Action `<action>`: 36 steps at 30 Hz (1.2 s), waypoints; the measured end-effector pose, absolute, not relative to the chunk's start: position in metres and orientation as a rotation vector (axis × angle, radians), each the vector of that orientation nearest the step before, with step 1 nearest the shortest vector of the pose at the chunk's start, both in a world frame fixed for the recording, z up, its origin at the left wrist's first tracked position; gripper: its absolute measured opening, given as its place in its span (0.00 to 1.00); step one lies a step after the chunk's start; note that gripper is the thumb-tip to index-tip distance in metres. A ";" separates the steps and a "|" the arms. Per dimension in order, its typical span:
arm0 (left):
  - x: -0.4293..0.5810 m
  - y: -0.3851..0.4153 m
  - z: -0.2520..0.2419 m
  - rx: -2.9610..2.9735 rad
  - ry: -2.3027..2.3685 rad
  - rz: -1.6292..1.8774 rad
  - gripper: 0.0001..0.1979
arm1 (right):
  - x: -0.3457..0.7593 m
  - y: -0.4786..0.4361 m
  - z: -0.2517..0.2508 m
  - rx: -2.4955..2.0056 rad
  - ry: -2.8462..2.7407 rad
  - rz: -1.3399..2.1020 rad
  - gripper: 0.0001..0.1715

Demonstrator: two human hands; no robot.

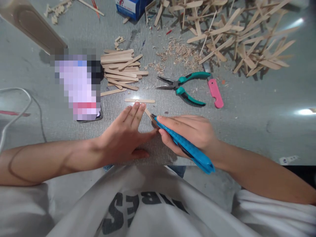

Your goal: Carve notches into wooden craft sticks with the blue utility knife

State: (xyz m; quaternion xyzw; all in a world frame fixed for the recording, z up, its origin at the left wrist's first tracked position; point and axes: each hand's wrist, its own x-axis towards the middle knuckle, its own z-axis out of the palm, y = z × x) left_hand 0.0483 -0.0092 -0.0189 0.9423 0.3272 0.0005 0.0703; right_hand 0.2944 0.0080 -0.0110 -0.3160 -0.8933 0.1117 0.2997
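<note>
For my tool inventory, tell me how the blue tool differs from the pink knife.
The blue tool is held in the right hand, while the pink knife lies on the table. The blue tool also looks longer than the pink knife. Both have brightly coloured bodies.

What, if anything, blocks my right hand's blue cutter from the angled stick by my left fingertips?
Nothing visible does: the blue cutter has its tip at the angled stick, contact unclear. Your left hand is close by.

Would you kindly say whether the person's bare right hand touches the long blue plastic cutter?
Touching. The head view shows the bare right hand wrapped around the long blue plastic cutter, gripping its body.
</note>
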 end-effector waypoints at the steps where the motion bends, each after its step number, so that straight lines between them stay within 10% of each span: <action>1: 0.048 -0.009 -0.019 2.835 0.986 -0.001 0.48 | 0.295 0.008 -0.011 -0.844 -2.376 0.296 0.23; 36: 0.047 -0.012 -0.022 2.821 1.002 -0.055 0.54 | 0.297 0.012 -0.017 -0.789 -2.326 0.275 0.20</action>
